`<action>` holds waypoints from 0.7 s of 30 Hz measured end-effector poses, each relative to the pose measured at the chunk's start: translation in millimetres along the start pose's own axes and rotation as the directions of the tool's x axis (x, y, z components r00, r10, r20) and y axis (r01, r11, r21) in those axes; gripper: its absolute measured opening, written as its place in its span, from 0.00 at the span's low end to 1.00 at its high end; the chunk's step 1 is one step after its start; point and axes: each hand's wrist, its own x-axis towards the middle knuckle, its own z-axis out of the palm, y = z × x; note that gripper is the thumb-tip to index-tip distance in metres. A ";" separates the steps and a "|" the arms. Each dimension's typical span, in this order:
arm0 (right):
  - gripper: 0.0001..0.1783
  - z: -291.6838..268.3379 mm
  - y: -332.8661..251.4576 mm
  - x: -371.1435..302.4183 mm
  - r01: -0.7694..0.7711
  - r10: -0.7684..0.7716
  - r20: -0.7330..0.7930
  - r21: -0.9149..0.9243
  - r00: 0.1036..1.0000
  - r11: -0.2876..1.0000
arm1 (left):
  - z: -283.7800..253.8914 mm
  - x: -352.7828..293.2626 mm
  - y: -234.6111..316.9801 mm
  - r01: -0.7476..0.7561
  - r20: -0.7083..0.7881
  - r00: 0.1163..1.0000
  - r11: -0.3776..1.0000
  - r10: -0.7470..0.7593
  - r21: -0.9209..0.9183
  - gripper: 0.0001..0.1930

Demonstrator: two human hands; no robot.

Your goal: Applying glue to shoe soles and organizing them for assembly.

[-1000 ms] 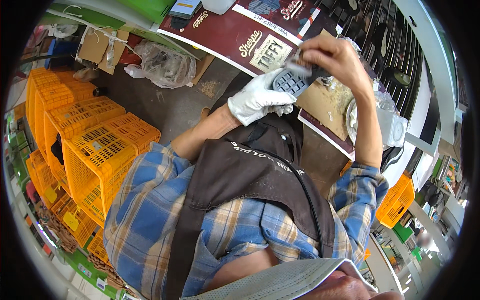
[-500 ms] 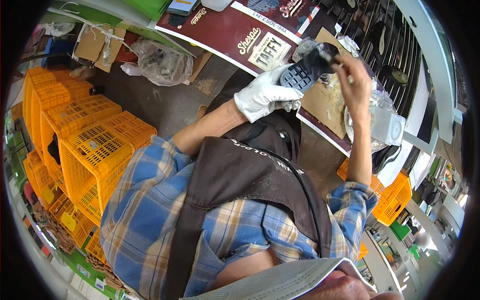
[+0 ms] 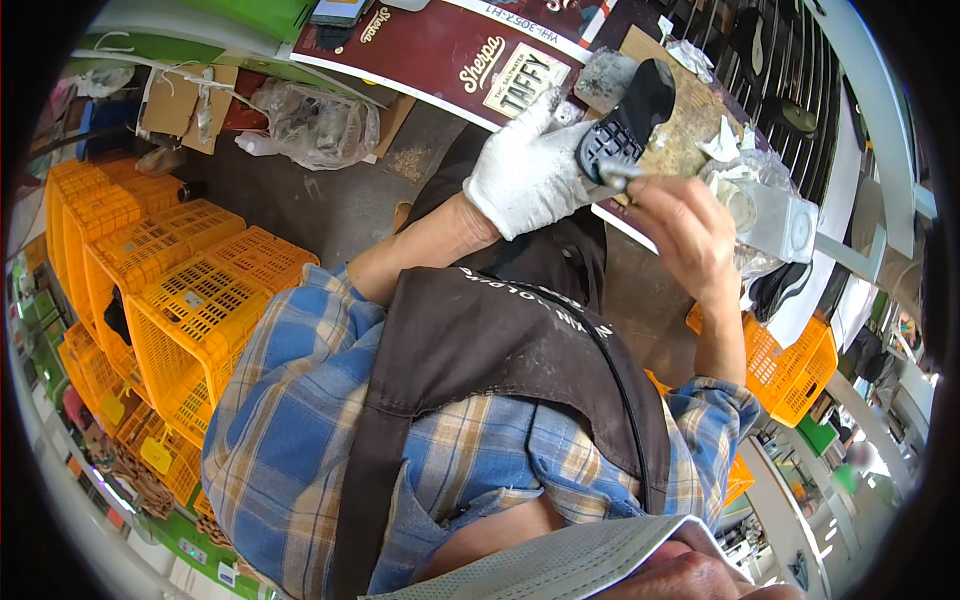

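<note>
A black shoe sole with a blocky tread lies tilted in my left hand, which wears a white glove and grips it by one end. My bare right hand pinches a small whitish wad against the near edge of that end; what exactly the wad is, I cannot make out. Beyond the sole are a grey, fuzzy-looking block and a stained cardboard sheet with crumpled white scraps on it.
A dark red printed board covers the bench. At right runs a slatted rack with dark soles, beside a translucent container in plastic. Orange crates stack at left; another orange crate stands at lower right. A plastic bag lies at upper left.
My right hand has come down from the sole's far end to its near end, with the whitish wad now showing. The sole has turned more upright in my left hand.
</note>
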 end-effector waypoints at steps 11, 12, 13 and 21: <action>0.18 11.1 -24.9 -9.2 0.036 -0.049 -0.090 -0.142 0.995 0.989 | -2.2 0.9 -6.8 0.059 -0.030 0.998 0.994 -0.062 -0.096 0.42; 0.18 12.0 -28.3 -12.1 0.020 -0.042 -0.129 -0.172 0.991 0.985 | -3.6 0.2 -7.2 0.056 -0.059 0.997 0.997 -0.059 -0.059 0.42; 0.18 11.6 -30.4 -13.7 -0.019 -0.016 -0.168 -0.203 0.986 0.979 | -5.1 -0.7 -8.0 0.047 -0.122 0.991 0.999 -0.047 -0.002 0.43; 0.16 15.8 -25.9 5.3 -0.106 0.042 -0.322 -0.186 0.946 0.977 | -11.3 -1.9 -11.5 0.090 -0.187 0.979 0.996 -0.087 0.007 0.47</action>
